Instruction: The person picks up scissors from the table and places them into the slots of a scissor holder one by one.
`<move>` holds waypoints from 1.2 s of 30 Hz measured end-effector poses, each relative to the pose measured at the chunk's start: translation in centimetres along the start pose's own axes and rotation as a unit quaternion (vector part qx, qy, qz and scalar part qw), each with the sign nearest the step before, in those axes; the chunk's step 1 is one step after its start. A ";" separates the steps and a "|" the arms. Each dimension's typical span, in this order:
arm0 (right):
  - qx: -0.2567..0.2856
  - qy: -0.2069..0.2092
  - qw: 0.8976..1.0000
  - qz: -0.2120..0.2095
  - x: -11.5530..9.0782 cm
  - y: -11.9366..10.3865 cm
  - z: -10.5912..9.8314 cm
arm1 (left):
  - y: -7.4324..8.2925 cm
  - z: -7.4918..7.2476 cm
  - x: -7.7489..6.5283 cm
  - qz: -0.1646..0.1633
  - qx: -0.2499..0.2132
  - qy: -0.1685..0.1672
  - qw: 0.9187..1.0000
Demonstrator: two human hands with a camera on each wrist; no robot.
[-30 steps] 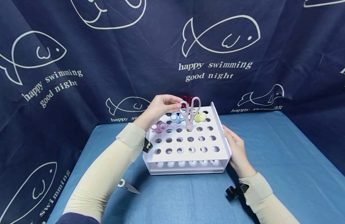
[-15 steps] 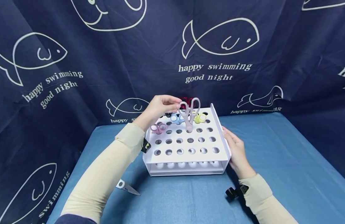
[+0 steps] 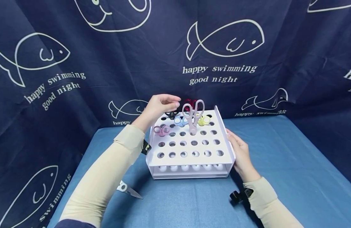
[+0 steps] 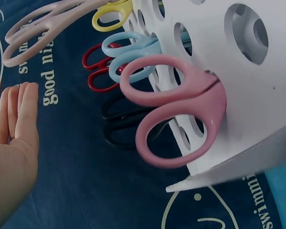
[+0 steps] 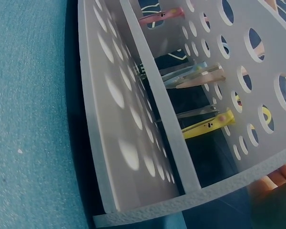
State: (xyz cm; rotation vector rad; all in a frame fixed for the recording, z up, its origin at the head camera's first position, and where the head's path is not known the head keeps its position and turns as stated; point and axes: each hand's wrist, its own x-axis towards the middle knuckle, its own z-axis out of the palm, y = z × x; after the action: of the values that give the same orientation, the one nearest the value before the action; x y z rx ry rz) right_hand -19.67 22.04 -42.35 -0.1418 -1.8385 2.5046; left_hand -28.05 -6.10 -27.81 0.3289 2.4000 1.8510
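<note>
A white rack (image 3: 189, 160) with rows of round holes stands on the blue cloth, scissors upright in its holes. Taupe scissors (image 3: 193, 122) rise tallest near the middle. Just left of their handles, my left hand (image 3: 156, 109) hovers with nothing between its fingers; the left wrist view shows its fingers (image 4: 25, 112) straight, apart from every handle. Pink (image 4: 181, 107), light blue (image 4: 133, 52), yellow (image 3: 203, 120), red (image 3: 190, 104) and black scissors (image 3: 172, 114) sit around. My right hand (image 3: 241, 152) grips the rack's right side panel, its fingertips partly hidden behind it.
A white-handled blade (image 3: 129, 190) lies on the cloth (image 3: 186, 202) at front left, partly behind my left forearm. Directly behind the rack hangs a navy curtain (image 3: 164, 63) with fish drawings. Blade parts (image 5: 200, 76) show beneath the rack's top in the right wrist view.
My left hand has let go of the taupe scissors' handle and moved slightly left, uncovering the black scissors. The taupe scissors stay upright in their hole. My right hand keeps its place.
</note>
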 end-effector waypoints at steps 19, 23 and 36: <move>0.006 0.003 1.000 0.003 0.2 -0.1 -0.1 | 0.8 -2.9 -1.7 0.029 -0.016 0.036 0.999; 0.003 0.008 1.000 0.006 0.2 -0.1 -0.1 | 0.4 -4.1 -2.4 0.029 -0.013 0.054 0.998; -0.002 0.007 1.000 0.004 0.1 -0.1 0.0 | -1.2 -7.6 -5.0 0.024 0.008 0.094 0.995</move>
State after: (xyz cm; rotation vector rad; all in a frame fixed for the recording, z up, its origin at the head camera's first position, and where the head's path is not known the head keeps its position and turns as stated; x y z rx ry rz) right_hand -19.78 22.07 -42.30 -0.1674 -1.8420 2.4988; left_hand -24.86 -14.69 -27.25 0.2234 2.5506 1.9646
